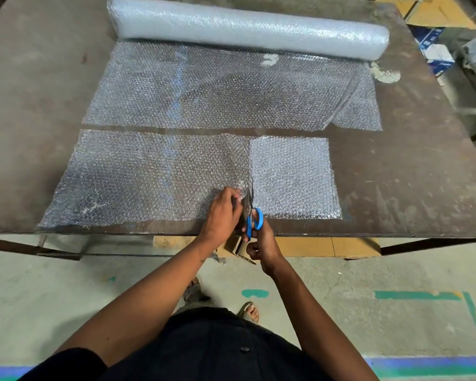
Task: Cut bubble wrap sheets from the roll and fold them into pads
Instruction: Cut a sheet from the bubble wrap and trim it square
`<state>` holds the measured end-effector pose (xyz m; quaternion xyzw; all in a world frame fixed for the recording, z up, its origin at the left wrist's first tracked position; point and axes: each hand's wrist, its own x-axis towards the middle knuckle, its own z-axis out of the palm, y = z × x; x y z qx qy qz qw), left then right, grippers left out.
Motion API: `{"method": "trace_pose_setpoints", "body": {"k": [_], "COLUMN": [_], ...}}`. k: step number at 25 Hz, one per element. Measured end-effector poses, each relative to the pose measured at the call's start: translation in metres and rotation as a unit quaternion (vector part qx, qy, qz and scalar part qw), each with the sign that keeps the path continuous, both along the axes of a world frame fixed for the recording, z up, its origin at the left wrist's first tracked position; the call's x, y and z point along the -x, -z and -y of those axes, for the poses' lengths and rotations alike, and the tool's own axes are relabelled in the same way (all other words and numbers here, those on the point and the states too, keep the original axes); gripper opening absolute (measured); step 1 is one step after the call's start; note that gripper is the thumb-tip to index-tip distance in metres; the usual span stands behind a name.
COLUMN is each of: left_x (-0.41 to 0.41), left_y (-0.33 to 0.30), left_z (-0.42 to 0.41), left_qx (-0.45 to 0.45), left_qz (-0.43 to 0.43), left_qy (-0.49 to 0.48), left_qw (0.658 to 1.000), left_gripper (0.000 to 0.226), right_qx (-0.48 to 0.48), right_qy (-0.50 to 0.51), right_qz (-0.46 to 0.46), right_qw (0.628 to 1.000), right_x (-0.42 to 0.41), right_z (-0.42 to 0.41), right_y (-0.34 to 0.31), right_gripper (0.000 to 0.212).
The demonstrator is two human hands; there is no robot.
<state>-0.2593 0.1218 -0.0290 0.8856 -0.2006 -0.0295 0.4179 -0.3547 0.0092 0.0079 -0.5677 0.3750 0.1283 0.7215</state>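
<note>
Scene: Where the near edge of the brown table [396, 174] meets the person, both hands work at a cut strip of bubble wrap.
Roll: the bubble wrap roll [248, 26] lies across the far part of the table, its loose end [217, 89] unrolled flat toward the near side.
Cut strip: a long strip [138, 177] lies near of the unrolled end, parted from it by a narrow gap of bare table; it reaches from the left to the middle of the near edge.
Folded pad: a whiter, thicker square [291, 174] lies at the strip's right end, just beside the blades.
Scissors: blue-handled scissors [252, 213] point away from the person, blades on the line between strip and square.
Right hand: the right hand [261, 243] grips the scissors, fingers curled through the blue loops.
Left hand: the left hand [223, 213] pinches the bubble wrap edge just left of the blades, fingers bent.
Below the table: flat cardboard [327, 247] lies underneath, on a grey floor with green painted marks [418, 295].
Far right: boxes [434, 50] and more cardboard lie beyond the table's corner.
</note>
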Motion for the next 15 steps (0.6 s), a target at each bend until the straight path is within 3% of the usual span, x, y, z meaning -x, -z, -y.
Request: {"method": "trace_pose_setpoints", "body": {"k": [6,15], "left_x": [-0.005,-0.002], "left_y": [0.002,-0.002], "left_z": [-0.002,0.0], "left_qx": [0.038,0.096], "left_qz": [-0.05,-0.073], "left_qy": [-0.007,-0.094], "left_qw": [0.998,0.988], "left_gripper": [0.015,0.015], "right_qx": [-0.001,-0.013], "right_qy": [0.005,0.031], "right_qz": [0.003,-0.005], "right_qw": [1.0,0.999], "right_x": [-0.008,0.006], "right_z": [-0.003,-0.001], "right_y": [-0.005,-0.003], "right_gripper": [0.051,0.049]}}
